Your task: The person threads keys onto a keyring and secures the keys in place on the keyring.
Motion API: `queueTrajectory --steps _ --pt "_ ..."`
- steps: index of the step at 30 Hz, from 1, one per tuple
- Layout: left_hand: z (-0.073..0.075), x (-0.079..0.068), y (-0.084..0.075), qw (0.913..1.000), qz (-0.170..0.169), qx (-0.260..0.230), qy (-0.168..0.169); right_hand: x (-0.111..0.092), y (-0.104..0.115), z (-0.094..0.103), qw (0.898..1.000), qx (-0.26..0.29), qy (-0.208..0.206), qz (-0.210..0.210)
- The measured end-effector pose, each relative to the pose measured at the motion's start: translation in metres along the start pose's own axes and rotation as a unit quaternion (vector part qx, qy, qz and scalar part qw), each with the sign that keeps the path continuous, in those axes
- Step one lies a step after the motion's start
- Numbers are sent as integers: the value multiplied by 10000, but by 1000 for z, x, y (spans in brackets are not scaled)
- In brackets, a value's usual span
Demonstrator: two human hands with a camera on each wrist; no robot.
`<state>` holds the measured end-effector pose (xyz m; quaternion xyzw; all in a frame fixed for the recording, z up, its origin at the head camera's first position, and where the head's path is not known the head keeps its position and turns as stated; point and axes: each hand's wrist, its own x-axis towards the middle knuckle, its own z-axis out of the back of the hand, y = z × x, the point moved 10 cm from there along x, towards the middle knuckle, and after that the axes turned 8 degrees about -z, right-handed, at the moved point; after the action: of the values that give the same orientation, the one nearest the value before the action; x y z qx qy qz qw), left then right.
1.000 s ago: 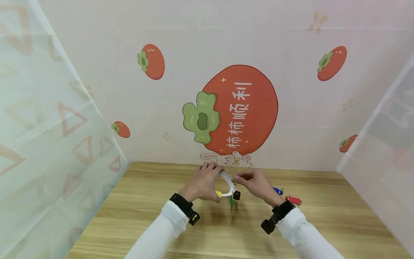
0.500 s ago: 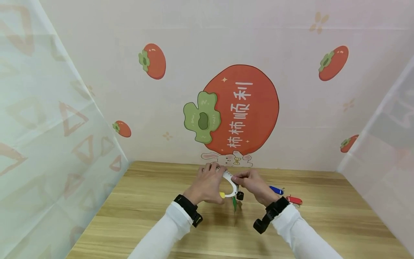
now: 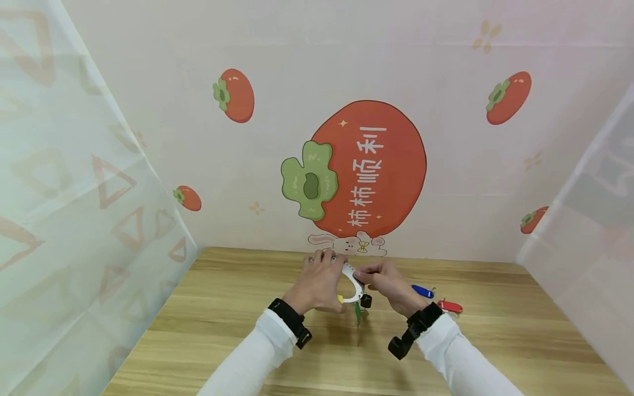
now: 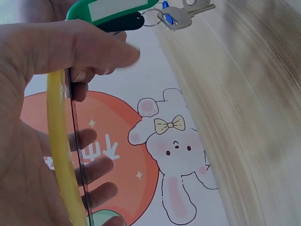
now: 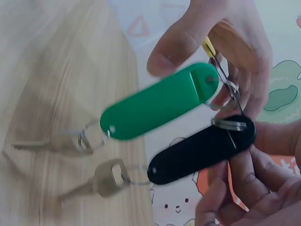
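My left hand [image 3: 318, 281] grips a large flat ring [image 3: 358, 291], white with a yellow section, and holds it above the table. In the left wrist view, the yellow edge [image 4: 59, 141] curves between thumb and fingers. My right hand [image 3: 389, 283] pinches the ring's right rim, close to where the tags hang. From that rim hang a green key tag [image 5: 155, 107] and a black key tag [image 5: 200, 151], each with a metal key [image 5: 109, 178] on a small split ring. The right fingertips lie against the black tag's upper end; their exact contact is partly hidden.
A blue key tag [image 3: 423, 291] and a red key tag [image 3: 450, 306] lie on the wooden table [image 3: 223, 324], right of my right hand. A printed backdrop [image 3: 277, 55] stands behind the table, with pale sheets on both sides.
My right hand has moved slightly left, from just beside the ring to pinching its rim. The left hand with the ring has shifted a little to the right; the tags still hang there.
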<state>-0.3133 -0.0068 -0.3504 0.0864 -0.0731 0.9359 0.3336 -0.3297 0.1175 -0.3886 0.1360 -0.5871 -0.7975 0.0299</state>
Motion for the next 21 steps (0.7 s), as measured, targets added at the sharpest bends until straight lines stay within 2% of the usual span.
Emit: queueTrajectory --steps 3,6,10,16,19,21 --pt "0 -1 1 10000 -33 7 -34 0 -2 1 9998 -134 119 -47" --pt "-1 -2 3 10000 -55 -47 -54 2 -8 12 9994 -291 87 -151" --pt "-2 -4 9 9999 -15 -131 -60 5 -21 36 9988 -401 -152 -255" --pt "1 -6 16 9997 54 -224 -96 5 -35 74 9949 -867 -500 -138" --pt "3 -7 19 9996 75 -222 -139 3 -40 91 9895 -1237 -746 9" --pt "4 -8 19 9996 64 -234 -164 3 -42 101 9823 -1620 -928 152"
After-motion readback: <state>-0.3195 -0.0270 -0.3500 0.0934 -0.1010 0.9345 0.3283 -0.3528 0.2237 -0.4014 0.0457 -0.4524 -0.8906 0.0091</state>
